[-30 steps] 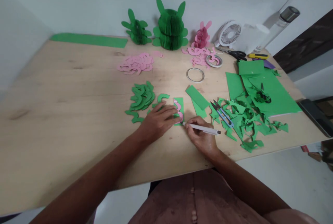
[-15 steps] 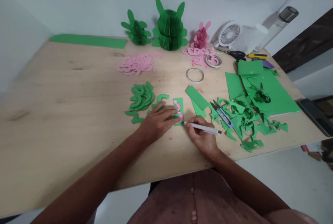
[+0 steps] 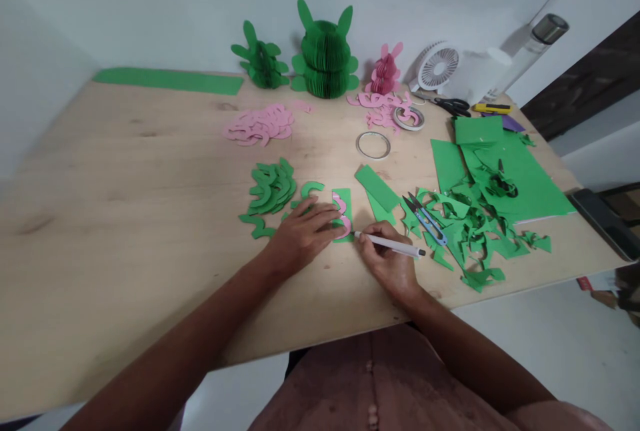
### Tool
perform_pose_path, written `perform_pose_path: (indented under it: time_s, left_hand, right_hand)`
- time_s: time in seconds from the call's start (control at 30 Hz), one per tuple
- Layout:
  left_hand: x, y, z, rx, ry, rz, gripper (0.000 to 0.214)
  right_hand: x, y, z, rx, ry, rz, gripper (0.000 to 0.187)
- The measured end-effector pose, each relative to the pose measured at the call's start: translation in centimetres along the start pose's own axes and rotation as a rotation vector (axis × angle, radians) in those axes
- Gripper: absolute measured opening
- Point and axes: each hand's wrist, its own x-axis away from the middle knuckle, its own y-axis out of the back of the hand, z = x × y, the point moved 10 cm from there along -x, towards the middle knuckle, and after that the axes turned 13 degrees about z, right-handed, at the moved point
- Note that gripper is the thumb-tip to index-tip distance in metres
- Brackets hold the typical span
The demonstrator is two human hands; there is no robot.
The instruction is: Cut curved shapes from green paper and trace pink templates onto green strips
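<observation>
My left hand (image 3: 300, 234) lies flat with fingers stretched out, its tips on a pink curved paper cutout (image 3: 346, 225). That cutout rests on a green paper strip (image 3: 343, 194), partly hidden by the fingers. In my right hand (image 3: 393, 264) is a white pen (image 3: 393, 243), its tip at the strip's right edge beside the cutout. Close to my left hand are a pile of green curved cutouts (image 3: 273, 187) and a single green arc (image 3: 312, 187). Beyond my right hand lie green strips (image 3: 377, 187) and blue-handled thread snips (image 3: 431, 223).
Green scraps (image 3: 475, 231) and green sheets (image 3: 540, 184) cover the right side. Pink cutouts (image 3: 263, 124) and tape rolls (image 3: 373, 145) lie farther back. Paper honeycomb figures (image 3: 327, 57), a small fan (image 3: 439, 65), black scissors (image 3: 453, 105) and a yellow cutter (image 3: 493, 109) line the wall side.
Hardly anything differs. The pen tip has shifted very slightly up along the strip's edge, while my left hand stays in place on the cutout.
</observation>
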Motion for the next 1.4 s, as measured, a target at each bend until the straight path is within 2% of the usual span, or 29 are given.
perform_pose_path:
  time_s: [0.63, 0.9, 1.07, 1.2, 1.4]
  left_hand:
    - [0.0, 0.0, 0.0, 0.002, -0.004, -0.012, 0.023]
    - [0.0, -0.1, -0.1, -0.014, -0.01, -0.019, 0.023]
    - [-0.1, 0.1, -0.2, -0.041, -0.016, -0.031, 0.024]
    - [-0.1, 0.3, -0.3, -0.045, -0.022, -0.038, 0.023]
    - [-0.4, 0.2, -0.1, -0.012, 0.022, 0.004, 0.02]
  right_hand:
    - [0.0, 0.3, 0.2, 0.024, 0.042, -0.038, 0.012]
    - [-0.1, 0.7, 0.1, -0.03, 0.079, -0.054, 0.014]
    - [0.2, 0.7, 0.7, -0.06, 0.176, -0.038, 0.021]
    - [0.4, -0.5, 1.9, 0.094, 0.301, 0.031, 0.025]
    - [0.5, -1.9, 2.6, 0.365, 0.366, 0.103, 0.028]
